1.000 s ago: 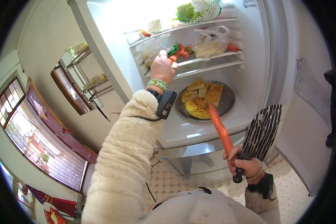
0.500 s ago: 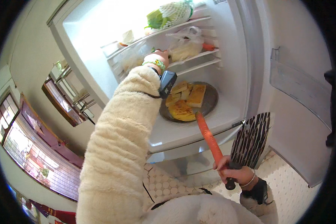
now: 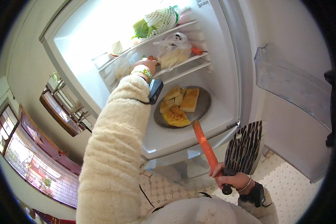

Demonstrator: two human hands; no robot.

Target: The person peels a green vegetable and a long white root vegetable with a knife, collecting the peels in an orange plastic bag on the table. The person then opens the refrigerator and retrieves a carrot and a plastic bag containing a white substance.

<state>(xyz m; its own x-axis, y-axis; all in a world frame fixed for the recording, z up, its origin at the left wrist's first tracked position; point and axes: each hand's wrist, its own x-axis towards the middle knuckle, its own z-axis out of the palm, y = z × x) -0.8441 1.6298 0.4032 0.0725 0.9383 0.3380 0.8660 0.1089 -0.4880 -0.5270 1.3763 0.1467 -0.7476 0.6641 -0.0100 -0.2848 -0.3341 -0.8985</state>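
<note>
My left hand [image 3: 147, 66] reaches into the open fridge at the middle shelf, between two clear plastic bags. Its fingers are mostly hidden behind the hand, and a small reddish-brown thing [image 3: 151, 58] shows at them. The bag on the right [image 3: 173, 53] holds something pale; the bag on the left [image 3: 122, 68] is partly behind my wrist. Lower right, outside the fridge, my right hand [image 3: 233, 180] is closed round a long carrot [image 3: 204, 145] and the black handle of a broad-bladed kitchen knife [image 3: 244, 147] with dark stripes on its blade. The carrot's tip points toward the fridge.
On the fridge floor lies a metal plate [image 3: 204, 108] with yellow, browned food pieces [image 3: 177, 116]. A leafy vegetable in white netting [image 3: 158, 22] rests on the upper shelf. Another orange-red carrot-like piece [image 3: 196, 51] lies right of the bag. The open door's clear bin [image 3: 287, 87] stands at right.
The view has shifted, so the fridge and its contents sit further left. My left hand stays at the middle shelf; my right hand still holds the carrot and the knife.
</note>
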